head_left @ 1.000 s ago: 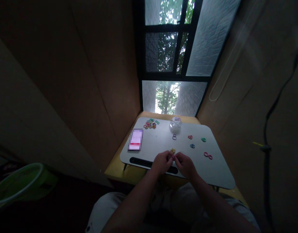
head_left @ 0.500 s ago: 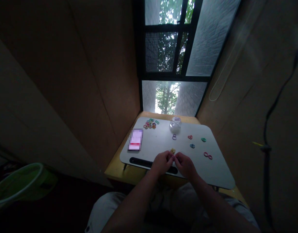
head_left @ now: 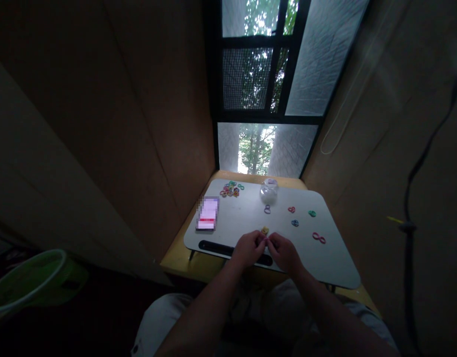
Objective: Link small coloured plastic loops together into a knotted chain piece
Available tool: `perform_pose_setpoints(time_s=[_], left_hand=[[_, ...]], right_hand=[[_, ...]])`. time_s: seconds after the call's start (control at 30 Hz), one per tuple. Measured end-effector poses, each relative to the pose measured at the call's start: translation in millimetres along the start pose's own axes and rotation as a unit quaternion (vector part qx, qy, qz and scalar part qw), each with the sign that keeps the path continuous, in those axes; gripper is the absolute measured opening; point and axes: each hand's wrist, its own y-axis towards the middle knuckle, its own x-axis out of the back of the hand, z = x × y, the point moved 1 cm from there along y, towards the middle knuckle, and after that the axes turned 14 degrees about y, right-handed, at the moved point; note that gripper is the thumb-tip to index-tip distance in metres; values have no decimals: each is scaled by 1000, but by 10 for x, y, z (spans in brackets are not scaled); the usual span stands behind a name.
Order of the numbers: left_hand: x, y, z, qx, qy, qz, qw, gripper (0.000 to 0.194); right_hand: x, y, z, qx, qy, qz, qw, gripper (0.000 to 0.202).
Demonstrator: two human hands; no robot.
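Note:
My left hand (head_left: 250, 248) and my right hand (head_left: 284, 252) meet over the near edge of a white lap table (head_left: 243, 218). Both are closed, fingertips pinched together on a small pinkish hair tie (head_left: 266, 238), mostly covered by the fingers. Just beyond the fingertips lies a yellow hair tie (head_left: 264, 230). Farther off rest a purple hair tie (head_left: 267, 209), a red one (head_left: 291, 210), a blue one (head_left: 295, 223) and a green one (head_left: 312, 213). To the right is a pink hair tie (head_left: 318, 238) twisted into a figure eight.
A clear round container (head_left: 269, 191) stands at the table's back edge. Several mixed hair ties (head_left: 230, 190) are heaped at the back left, above a phone (head_left: 208, 213) with a lit screen. A black slot (head_left: 215, 248) runs along the front. A green basket (head_left: 38, 277) sits lower left.
My fingers have shifted very slightly around the small pinkish hair tie, with both hands staying in the same place. The things on the table have not moved.

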Motion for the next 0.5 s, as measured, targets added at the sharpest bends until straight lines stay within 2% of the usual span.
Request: perform_pose_setpoints(time_s=[0.5], left_hand=[[-1, 0, -10, 8, -9, -3, 1000, 19]], right_hand=[[-7, 1, -8, 2, -17, -8, 1000, 25]])
